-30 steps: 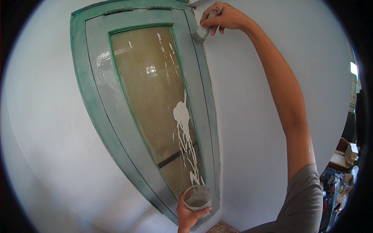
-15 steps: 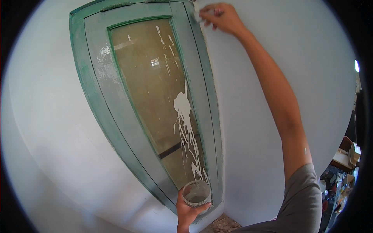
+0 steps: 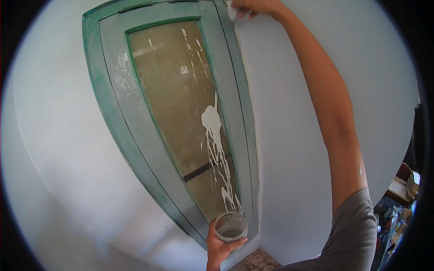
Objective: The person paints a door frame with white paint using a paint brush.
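My left hand is wrapped round a clear round tub from below and the side. Grey paint lies in the bottom of it. At the top, my right hand is closed on what looks like a paintbrush; only its pale end shows, and the fingers hide the rest. That pale end is by the upper right edge of the green-grey window frame, where the frame meets the wall. White paint splashes run down the window's glass pane.
White walls stand on both sides of the frame. Hinges sit along its top edge. Below the tub is a patch of rough brown floor. Clutter, with boxes and other items, fills the far right.
My right hand has moved up a little, partly past the top of the picture, with the brush along the frame's edge. My left hand and the tub have hardly moved.
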`<control>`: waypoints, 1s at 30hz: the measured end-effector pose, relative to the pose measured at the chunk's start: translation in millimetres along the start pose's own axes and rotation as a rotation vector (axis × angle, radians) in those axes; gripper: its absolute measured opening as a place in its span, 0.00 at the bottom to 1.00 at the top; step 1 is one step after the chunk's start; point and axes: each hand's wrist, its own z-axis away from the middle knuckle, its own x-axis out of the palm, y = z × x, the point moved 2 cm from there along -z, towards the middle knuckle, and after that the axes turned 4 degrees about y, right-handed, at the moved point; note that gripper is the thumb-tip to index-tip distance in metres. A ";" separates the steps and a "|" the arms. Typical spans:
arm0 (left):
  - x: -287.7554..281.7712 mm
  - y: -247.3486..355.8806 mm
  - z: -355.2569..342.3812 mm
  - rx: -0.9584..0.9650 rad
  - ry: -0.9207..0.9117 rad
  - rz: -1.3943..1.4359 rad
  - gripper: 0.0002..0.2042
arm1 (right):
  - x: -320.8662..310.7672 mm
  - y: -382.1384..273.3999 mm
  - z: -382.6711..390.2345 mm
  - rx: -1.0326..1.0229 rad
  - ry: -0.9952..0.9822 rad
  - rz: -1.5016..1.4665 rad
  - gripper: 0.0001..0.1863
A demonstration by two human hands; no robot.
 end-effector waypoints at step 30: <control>-5.6 -0.4 13.7 0.051 0.097 -0.103 0.50 | 41.1 2.3 54.8 -0.090 0.385 -0.229 0.11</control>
